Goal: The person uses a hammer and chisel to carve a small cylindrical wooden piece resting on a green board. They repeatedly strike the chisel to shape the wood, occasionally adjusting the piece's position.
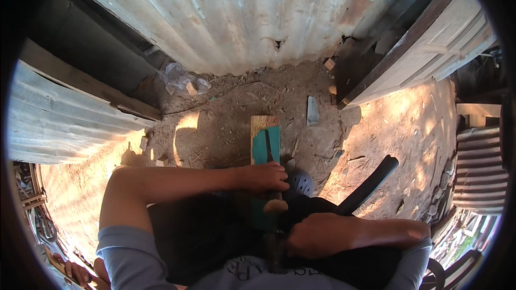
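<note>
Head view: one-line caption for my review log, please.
Left hand steadies a chisel on a teal-painted board over dirt ground, right hand gripping a dark tool handle.

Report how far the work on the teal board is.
Done: little that shows; the teal board looks mostly whole. In hand: the left hand presses a wooden-handled chisel onto it, and the right hand grips a long dark tool, unclear which. Left: apparently most of the cutting.

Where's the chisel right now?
In the head view, centre: the chisel lies against the teal-painted board on the dirt, just beyond the left hand, whose fingers grip its handle.
</note>
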A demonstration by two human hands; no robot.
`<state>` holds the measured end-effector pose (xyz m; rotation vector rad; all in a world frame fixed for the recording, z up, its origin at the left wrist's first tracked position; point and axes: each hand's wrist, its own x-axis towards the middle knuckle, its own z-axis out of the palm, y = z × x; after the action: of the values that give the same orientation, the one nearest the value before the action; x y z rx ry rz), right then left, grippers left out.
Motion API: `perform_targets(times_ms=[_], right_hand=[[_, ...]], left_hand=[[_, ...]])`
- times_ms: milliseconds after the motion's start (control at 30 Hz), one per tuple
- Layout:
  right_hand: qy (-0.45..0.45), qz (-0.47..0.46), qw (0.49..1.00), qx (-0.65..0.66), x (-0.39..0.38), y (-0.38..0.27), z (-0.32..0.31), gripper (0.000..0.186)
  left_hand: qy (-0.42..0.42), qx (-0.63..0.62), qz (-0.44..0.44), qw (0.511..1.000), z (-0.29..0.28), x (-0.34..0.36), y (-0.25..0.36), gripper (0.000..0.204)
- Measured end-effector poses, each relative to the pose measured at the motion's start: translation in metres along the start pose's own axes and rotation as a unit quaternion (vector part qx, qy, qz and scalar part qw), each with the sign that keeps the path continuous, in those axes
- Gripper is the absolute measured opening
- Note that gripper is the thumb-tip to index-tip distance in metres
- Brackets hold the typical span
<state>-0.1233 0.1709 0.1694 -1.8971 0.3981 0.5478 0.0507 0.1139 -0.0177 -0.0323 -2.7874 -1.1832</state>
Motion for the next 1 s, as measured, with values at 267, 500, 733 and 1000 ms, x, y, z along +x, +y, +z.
perform_targets(times_ms=[267, 500, 733, 1000], right_hand=[[0.052, 0.019, 0.998, -0.038, -0.006, -0.002, -0.003, 0.021], [0.025, -0.013, 0.999, -0.017, -0.004, -0.002, -0.003, 0.020], [0.047, 0.006, 0.998, -0.049, -0.004, 0.003, 0.001, 0.022], [0.044, 0.005, 0.998, -0.038, -0.006, 0.004, 0.000, 0.022]], left_hand=[[-0.016, 0.000, 0.013, 1.000, 0.002, 0.004, 0.001, 0.022], [-0.016, -0.014, 0.004, 1.000, -0.009, 0.007, 0.008, 0.021], [-0.014, -0.006, 0.000, 1.000, -0.002, 0.006, 0.006, 0.019], [0.003, -0.021, -0.009, 1.000, -0.015, 0.005, 0.004, 0.017]])
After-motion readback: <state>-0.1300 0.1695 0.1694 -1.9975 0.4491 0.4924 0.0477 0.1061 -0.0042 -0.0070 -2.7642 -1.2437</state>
